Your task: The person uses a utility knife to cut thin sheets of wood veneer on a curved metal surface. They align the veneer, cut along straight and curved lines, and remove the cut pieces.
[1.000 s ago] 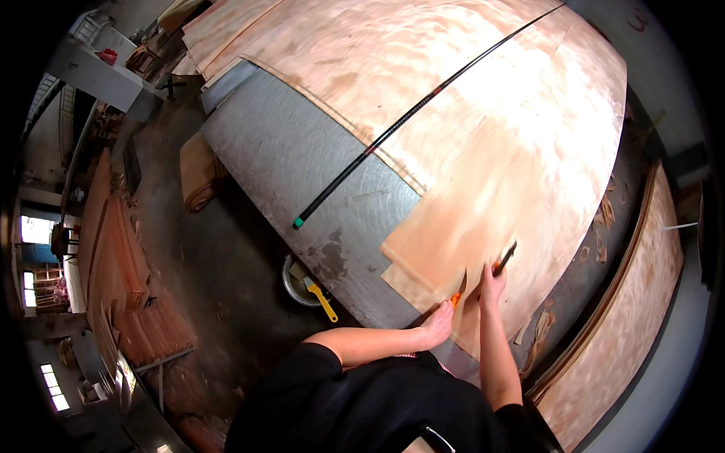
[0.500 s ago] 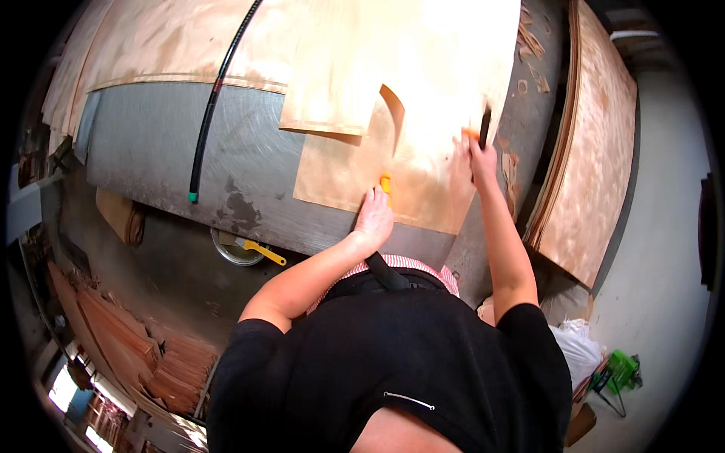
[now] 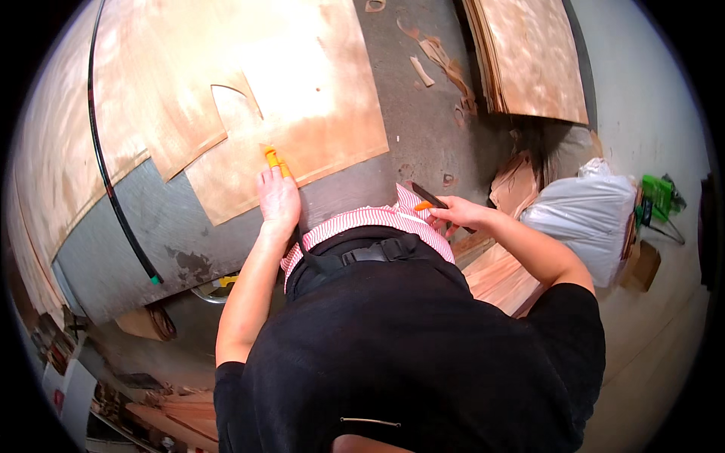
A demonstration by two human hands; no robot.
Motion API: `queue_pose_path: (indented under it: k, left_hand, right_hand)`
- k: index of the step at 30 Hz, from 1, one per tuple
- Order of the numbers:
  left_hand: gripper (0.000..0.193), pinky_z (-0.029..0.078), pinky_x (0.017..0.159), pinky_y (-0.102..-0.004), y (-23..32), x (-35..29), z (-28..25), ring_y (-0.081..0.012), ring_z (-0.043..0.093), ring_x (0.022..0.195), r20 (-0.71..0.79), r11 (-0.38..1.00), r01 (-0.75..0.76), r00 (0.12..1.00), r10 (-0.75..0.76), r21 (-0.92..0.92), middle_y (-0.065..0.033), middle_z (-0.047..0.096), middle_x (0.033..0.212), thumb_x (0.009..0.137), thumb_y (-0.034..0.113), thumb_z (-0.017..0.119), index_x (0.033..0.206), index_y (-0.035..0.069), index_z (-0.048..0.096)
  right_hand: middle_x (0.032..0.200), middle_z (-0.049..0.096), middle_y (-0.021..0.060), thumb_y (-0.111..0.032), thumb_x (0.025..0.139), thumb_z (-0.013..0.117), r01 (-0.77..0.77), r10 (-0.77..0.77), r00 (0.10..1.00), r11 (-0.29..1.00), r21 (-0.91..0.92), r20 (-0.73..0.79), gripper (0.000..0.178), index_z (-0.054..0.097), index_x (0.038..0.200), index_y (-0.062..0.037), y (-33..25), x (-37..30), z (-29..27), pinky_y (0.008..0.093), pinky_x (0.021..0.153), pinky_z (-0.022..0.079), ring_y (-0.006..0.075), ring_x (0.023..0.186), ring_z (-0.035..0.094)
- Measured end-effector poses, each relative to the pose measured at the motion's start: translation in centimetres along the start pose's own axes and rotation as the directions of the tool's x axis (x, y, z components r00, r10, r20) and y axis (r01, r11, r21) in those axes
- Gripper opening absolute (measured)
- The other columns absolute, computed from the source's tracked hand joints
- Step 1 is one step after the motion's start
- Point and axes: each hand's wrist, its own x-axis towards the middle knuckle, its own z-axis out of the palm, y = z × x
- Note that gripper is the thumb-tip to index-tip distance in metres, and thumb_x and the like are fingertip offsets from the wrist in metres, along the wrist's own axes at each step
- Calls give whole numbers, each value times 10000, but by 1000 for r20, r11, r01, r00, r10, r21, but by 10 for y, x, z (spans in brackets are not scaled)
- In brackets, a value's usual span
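Veneer sheet (image 3: 332, 143), thin and light brown, lies flat on the gray surface (image 3: 98, 253), with its near edge close to the person's belly. It is probably put that close so both hands can get to it with no big stretch. Another thin wood piece (image 3: 170, 98) lies partly over its left side. Beside that piece a curved edge stands up in a point, so the wood there looks cut or split; I cannot tell which.

The left hand (image 3: 279, 200) has its fingers curled around a yellow knife (image 3: 273, 157). The knife points away from the belly, with its tip at the wood. I cannot tell if the tip is touching. Holding it low like a stick likely helps to steer the point, and the hand may help keep the wood from sliding.

The right hand (image 3: 462, 214) is off the wood, out by the hip, next to the striped cloth (image 3: 343, 223) around the waist. It pinches a dark tool (image 3: 427, 194) with a bit of orange beside it. Out there, the tool is clear of the wood.

A long black rod (image 3: 124, 223) with a green end lies across wood and metal on the left, maybe set there to be out of the way.
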Motion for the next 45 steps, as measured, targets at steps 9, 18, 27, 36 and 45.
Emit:
queue_pose_path:
  k: [9, 18, 27, 36, 45]
  left_hand:
    - [210, 335, 852, -435, 1, -4, 2, -297, 461, 968, 110, 998, 70, 991, -70, 8, -163, 540, 948, 718, 149, 485, 755, 3, 632]
    - [211, 329, 832, -356, -1, -6, 7, -253, 446, 962, 80, 996, 79, 993, -82, 44, -134, 556, 951, 715, 169, 492, 752, 39, 655]
    - [191, 362, 810, -381, -1, -6, 8, -280, 466, 907, 61, 995, 102, 993, -101, -8, -157, 543, 882, 695, 141, 489, 709, 14, 631]
    - [225, 392, 780, -407, -3, -5, 8, -311, 487, 878, -11, 999, 16, 1000, -16, -37, -172, 538, 905, 720, 102, 476, 850, -43, 587]
    - [287, 387, 813, -379, -3, -3, 9, -276, 483, 925, 47, 999, 12, 999, -14, 42, -157, 545, 977, 747, 118, 471, 947, -48, 591]
  right_hand:
    - [792, 575, -15, -228, 776, 636, 211, -218, 976, 954, -214, -8, 268, 611, 970, -44, 19, 17, 0, 252, 690, 421, 87, 738, 495]
    - [613, 451, -33, -130, 751, 655, 303, -352, 936, 833, -462, -19, 190, 598, 856, 17, -12, 1, 20, 239, 519, 362, 65, 579, 381]
    - [649, 558, 170, -141, 766, 613, 377, -531, 847, 600, -706, 0, 150, 630, 873, -38, -13, -1, 24, 310, 541, 430, 237, 545, 531]
    - [772, 602, 149, -182, 725, 580, 330, -627, 748, 635, -699, -217, 174, 635, 858, -83, 9, 7, 17, 367, 624, 451, 317, 723, 581]
    - [782, 612, 159, -211, 711, 604, 333, -516, 854, 632, -699, -60, 236, 623, 898, -68, 9, 1, 11, 352, 637, 455, 312, 721, 586]
